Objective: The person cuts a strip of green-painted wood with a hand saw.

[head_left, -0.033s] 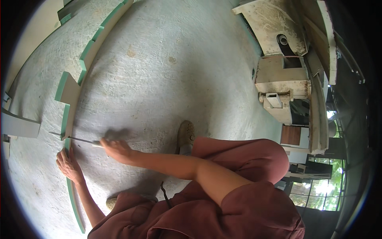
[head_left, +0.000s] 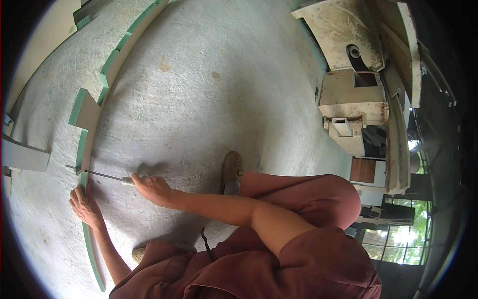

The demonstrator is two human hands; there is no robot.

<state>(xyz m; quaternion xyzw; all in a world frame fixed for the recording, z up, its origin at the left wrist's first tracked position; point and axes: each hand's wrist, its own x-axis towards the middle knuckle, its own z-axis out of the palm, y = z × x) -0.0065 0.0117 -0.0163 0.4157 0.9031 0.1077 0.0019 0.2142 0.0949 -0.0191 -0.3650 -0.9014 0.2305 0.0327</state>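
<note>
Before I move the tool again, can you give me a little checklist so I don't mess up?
1. Right hand on the handle of the thin tool: ok, gripping it.
2. Left hand on the long board: ok, holding it just on your side of the tool.
3. Tool across the board: ok, its tip pokes out past the left side.
4. Left fingers well away from the tool: not ok, they look close to it.
5. Front shoe away from the board: ok, there is a gap between them.
6. Tool sharp or rough enough: cannot tell, too small to see.
</note>
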